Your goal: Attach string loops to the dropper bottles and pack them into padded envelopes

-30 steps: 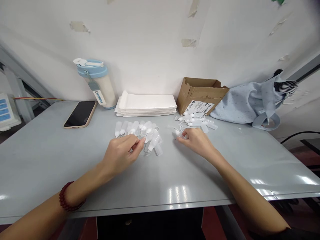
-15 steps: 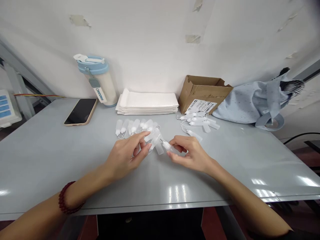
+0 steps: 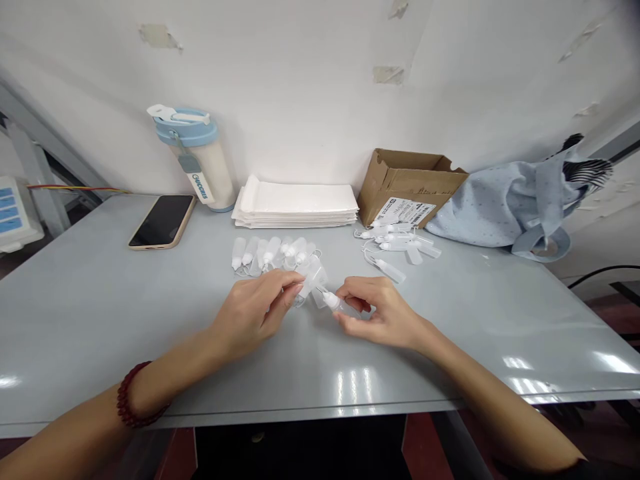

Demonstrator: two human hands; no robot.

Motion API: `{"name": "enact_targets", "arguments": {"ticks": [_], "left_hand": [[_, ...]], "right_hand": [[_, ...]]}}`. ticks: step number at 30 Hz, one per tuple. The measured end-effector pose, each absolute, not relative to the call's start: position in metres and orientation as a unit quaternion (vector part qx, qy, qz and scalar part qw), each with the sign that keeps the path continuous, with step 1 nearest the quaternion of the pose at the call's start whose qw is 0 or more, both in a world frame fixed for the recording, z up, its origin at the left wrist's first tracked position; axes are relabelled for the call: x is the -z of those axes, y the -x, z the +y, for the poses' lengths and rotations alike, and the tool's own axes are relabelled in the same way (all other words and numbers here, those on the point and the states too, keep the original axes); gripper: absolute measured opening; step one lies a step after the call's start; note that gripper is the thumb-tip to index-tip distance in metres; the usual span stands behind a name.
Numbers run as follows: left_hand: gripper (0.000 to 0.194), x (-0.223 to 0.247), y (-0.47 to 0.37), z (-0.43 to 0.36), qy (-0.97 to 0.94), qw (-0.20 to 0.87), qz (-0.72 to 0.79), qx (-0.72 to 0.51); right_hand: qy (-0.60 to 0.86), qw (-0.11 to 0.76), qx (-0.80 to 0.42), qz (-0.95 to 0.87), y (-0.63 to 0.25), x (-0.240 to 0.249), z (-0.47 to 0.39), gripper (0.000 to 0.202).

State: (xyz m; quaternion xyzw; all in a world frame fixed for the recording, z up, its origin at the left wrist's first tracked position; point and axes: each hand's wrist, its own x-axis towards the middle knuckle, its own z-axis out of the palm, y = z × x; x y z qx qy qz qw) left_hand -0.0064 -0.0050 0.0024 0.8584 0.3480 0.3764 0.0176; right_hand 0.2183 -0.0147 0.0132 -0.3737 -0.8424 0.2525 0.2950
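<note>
My right hand pinches a small translucent squeeze bottle, its white neck and thin needle tip pointing up and left. My left hand has thumb and forefinger closed on another translucent bottle just left of that tip. Part of this second bottle lies behind the fingers. Behind my left hand lies a group of like bottles with thin looped cords or tethers. A second pile of bottles lies to the right, and one single bottle is set in front of it.
On the grey table, a stack of white padded envelopes stands against the wall. Right of it are an open cardboard box and a pale blue cloth bag. To the left are a phone and a blue-lidded tumbler.
My left thumb and forefinger have closed together on a bottle; they were apart before. The bottle in my right hand has shifted slightly down.
</note>
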Motion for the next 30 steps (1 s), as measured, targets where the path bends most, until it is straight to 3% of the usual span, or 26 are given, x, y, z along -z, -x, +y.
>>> {"name": "enact_targets", "arguments": {"ticks": [13, 30], "left_hand": [[0.011, 0.008, 0.006, -0.005, -0.884, 0.042, 0.298, -0.359], [0.011, 0.009, 0.005, -0.005, -0.888, 0.05, 0.286, -0.356]], "right_hand": [[0.354, 0.275, -0.33, -0.831, -0.216, -0.016, -0.016, 0.019], [0.362, 0.252, -0.333, -0.834, -0.214, -0.015, -0.017, 0.02]]}}
